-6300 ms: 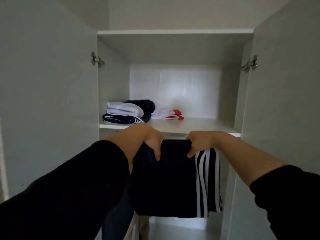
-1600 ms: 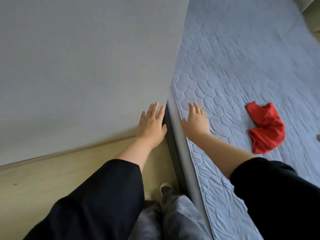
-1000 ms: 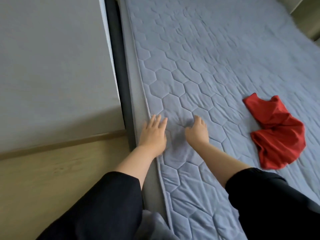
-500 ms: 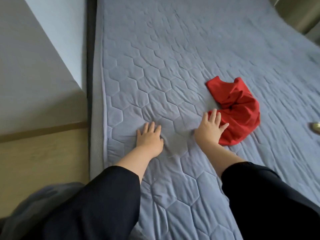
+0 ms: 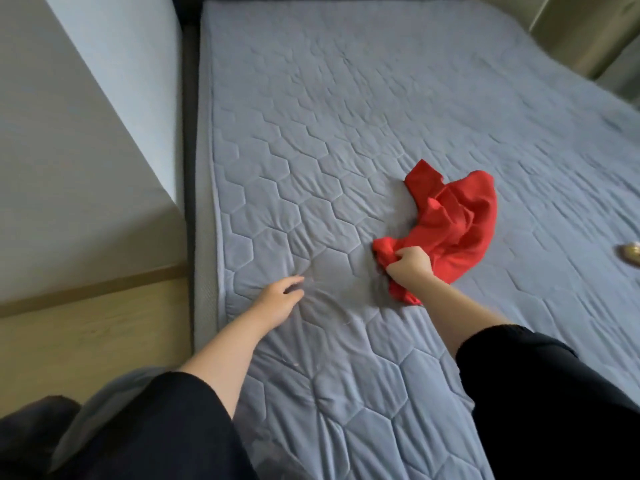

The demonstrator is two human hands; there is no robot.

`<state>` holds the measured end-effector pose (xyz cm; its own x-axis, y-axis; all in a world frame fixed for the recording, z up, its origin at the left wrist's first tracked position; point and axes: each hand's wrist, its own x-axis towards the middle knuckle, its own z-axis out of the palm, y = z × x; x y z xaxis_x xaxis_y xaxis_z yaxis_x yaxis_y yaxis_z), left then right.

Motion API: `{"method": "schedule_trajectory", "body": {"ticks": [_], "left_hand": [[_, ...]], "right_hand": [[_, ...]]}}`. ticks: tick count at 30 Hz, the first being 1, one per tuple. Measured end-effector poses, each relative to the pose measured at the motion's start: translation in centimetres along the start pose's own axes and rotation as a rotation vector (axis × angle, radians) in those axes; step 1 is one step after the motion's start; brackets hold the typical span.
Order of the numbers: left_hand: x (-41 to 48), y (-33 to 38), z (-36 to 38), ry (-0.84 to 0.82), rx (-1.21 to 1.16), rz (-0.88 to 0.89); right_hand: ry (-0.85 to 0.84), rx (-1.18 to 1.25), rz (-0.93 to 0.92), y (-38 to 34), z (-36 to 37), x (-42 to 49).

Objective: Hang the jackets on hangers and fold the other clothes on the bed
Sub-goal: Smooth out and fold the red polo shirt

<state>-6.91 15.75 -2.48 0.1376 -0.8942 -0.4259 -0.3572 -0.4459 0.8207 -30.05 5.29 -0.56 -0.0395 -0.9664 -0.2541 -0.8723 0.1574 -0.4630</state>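
Observation:
A crumpled red garment [image 5: 453, 220] lies on the blue-grey quilted bed [image 5: 346, 116], right of centre. My right hand [image 5: 410, 263] grips the garment's near left edge, fingers curled into the cloth. My left hand [image 5: 280, 299] hovers low over the quilt to the left, fingers loosely spread, holding nothing. Both forearms are bare below black sleeves.
A grey-white wall or cabinet side [image 5: 69, 168] stands left of the bed, with a strip of wooden floor [image 5: 86, 341] below it. A small gold-coloured object [image 5: 630, 252] lies on the bed at the right edge. Curtains show at the top right.
My right hand went from resting flat beside the red garment to gripping its edge. My left hand lifted slightly and shifted left. The view turned further onto the bed.

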Motion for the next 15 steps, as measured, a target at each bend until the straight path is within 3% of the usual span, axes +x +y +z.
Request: {"method": "schedule_trajectory", "body": {"ticks": [3, 6, 10, 15], "left_hand": [[-0.9, 1.4, -1.6, 0.074, -0.554, -0.136], [-1.1, 2.2, -3.8, 0.106, -0.901, -0.175], [-2.0, 3.2, -6.4, 0.127, -1.124, -0.113], [-2.7, 4.3, -7.9, 0.0, -1.305, -0.109]], "right_hand": [[-0.172, 0.354, -0.123, -4.7, -0.8, -2.9], [-0.266, 0.752, -0.23, -10.8, -3.1, -6.5], [-0.411, 1.247, -0.218, -16.8, -6.0, -8.8], [-0.574, 1.555, -0.252, -19.2, -8.6, -11.3]]}}
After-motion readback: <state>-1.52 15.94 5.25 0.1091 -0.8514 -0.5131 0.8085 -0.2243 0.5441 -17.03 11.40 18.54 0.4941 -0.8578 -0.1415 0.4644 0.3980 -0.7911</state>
